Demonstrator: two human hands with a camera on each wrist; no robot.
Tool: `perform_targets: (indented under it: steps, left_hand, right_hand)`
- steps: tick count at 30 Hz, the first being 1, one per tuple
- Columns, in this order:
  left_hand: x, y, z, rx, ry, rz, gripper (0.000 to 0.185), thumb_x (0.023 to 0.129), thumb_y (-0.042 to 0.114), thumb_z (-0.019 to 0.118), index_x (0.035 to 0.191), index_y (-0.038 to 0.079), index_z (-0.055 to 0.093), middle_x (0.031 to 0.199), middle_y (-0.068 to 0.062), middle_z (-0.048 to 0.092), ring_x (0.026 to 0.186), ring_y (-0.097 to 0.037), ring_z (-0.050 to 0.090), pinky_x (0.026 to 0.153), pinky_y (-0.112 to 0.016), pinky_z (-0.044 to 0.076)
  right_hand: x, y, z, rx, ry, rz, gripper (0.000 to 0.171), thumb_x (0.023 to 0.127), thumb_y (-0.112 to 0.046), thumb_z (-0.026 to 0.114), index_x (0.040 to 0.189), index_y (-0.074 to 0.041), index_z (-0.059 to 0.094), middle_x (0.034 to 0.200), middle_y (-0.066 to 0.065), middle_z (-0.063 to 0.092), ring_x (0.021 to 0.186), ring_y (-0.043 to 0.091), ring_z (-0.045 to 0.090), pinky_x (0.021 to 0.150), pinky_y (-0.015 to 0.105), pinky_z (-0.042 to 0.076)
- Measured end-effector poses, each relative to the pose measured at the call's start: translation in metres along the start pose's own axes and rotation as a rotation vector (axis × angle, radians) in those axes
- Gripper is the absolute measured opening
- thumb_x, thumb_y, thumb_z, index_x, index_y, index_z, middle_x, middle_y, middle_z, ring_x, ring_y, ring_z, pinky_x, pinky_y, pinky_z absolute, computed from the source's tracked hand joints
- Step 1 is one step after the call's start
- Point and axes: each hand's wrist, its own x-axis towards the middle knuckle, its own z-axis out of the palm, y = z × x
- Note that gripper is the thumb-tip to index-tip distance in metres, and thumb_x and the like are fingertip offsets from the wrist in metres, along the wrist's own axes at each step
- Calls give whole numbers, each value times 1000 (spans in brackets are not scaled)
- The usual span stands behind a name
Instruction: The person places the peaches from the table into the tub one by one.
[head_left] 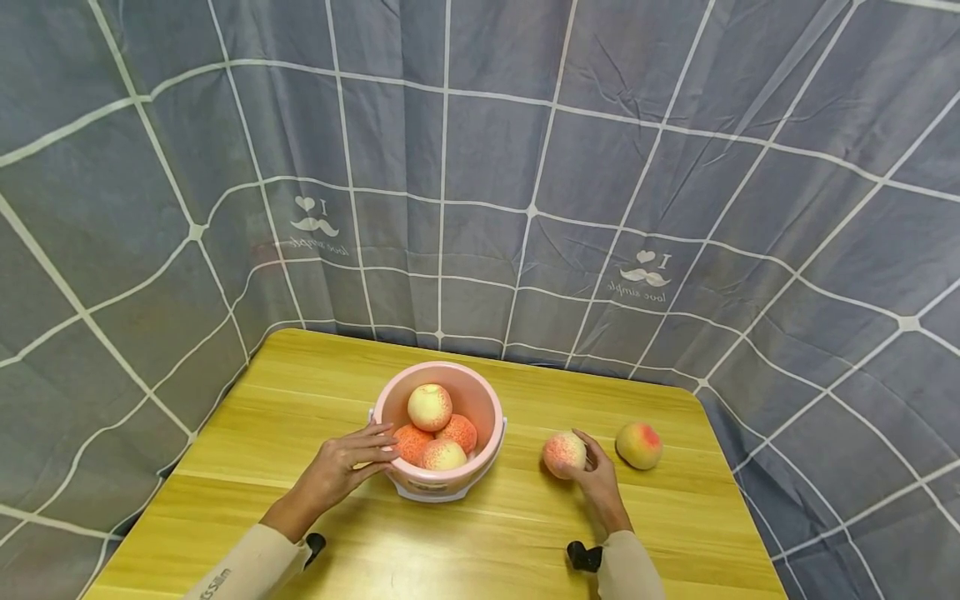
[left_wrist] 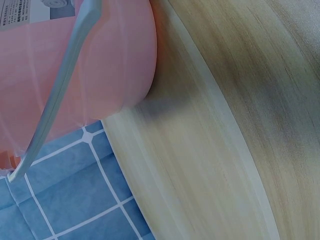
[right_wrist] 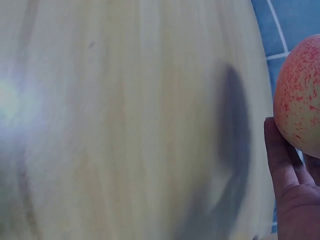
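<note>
Hands at work on the tabletop (head_left: 480,533): left hand (head_left: 341,471), fingers straight, steadies a pink bucket (head_left: 438,483) of peaches; right hand (head_left: 596,479) cups a peach (head_left: 564,452). Loosely held, it could roll toward another peach (head_left: 639,444) beyond.

Table layout, referenced to the bucket (head_left: 438,433)

Bucket stands on the table (head_left: 480,542), near its middle toward the far edge; four peaches (head_left: 435,433) lie inside it, one on top of the other three. Left hand (head_left: 347,462) rests against the bucket's left side. Right of the bucket, a peach (head_left: 564,453) sits on the table with the right hand (head_left: 596,475) around it. A second loose peach (head_left: 639,444) lies farther right. Curtain (head_left: 480,167) hangs behind the bucket.
</note>
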Motion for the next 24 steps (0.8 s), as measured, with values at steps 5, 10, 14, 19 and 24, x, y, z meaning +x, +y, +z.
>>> perform_targets:
  steps: [5, 10, 14, 19, 24]
  left_hand:
    - [-1, -1, 1, -2, 0, -1, 34, 62, 2, 84, 96, 9, 78, 107, -8, 72, 98, -34, 68, 98, -23, 50]
    - [-1, -1, 1, -2, 0, 2, 32, 65, 4, 83, 96, 9, 78, 107, -8, 72, 98, -34, 68, 98, -24, 50]
    - [-1, 0, 1, 1, -8, -9, 32, 64, 4, 83, 95, 9, 78, 106, -8, 72, 98, -34, 68, 100, -23, 49]
    - [-1, 0, 1, 6, -18, -20, 36, 60, 1, 84, 95, 9, 78, 105, -8, 72, 98, -34, 68, 101, -22, 47]
    - [-2, 1, 1, 4, -18, -20, 36, 60, 1, 84, 95, 9, 78, 105, -8, 72, 98, -34, 68, 102, -22, 46]
  right_hand:
    - [1, -11, 4, -8, -14, -22, 68, 83, 0, 73, 144, -5, 43, 144, 23, 41, 130, 38, 43, 105, 42, 47]
    - [3, -24, 7, -1, -28, -40, 69, 83, -1, 74, 144, -7, 44, 144, 22, 42, 129, 38, 45, 101, 37, 50]
    - [4, -31, 11, -4, -29, -87, 68, 81, -2, 75, 142, -6, 46, 142, 23, 45, 125, 38, 48, 95, 33, 53]
    - [6, -42, 16, 20, -44, -134, 68, 80, -2, 74, 142, -4, 46, 141, 23, 45, 124, 39, 49, 90, 31, 55]
    - [9, -54, 20, 64, -67, -139, 68, 80, 2, 74, 142, -1, 45, 144, 21, 43, 125, 40, 48, 89, 27, 54]
